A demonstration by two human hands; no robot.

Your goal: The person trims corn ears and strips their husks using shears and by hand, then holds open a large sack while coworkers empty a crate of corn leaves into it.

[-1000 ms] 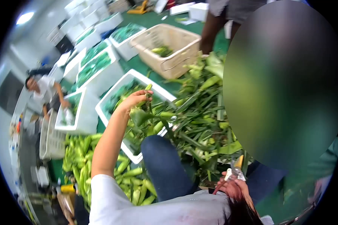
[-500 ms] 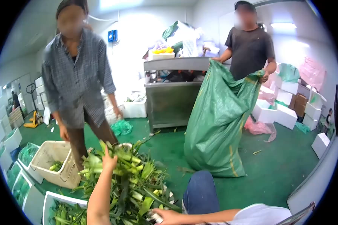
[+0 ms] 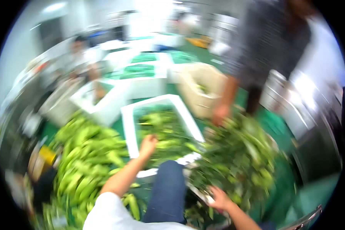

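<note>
My left hand (image 3: 148,145) reaches over the near left part of a white foam box (image 3: 132,134); motion smears its fingers, so its grip does not show. Inside the box lie green corn ears (image 3: 163,122) in their husks. Low at the right, my right hand (image 3: 220,199) is closed around a small whitish object (image 3: 209,199) of a kind I cannot make out. Beside it rises a heap of green husks and leaves (image 3: 241,161). A large pile of light green corn ears (image 3: 86,165) spreads to my left.
A person in a checked shirt (image 3: 262,42) stands at the right, one hand (image 3: 221,113) low by the husk heap. Another person (image 3: 78,57) is at the far left. A cream crate (image 3: 201,101) and several foam boxes (image 3: 147,90) stand ahead. My knee (image 3: 166,188) is in front.
My view has swung left, bringing the corn pile and foam boxes into sight. My left hand has gone from over the husk heap to over the box. The green sack is out of view.
</note>
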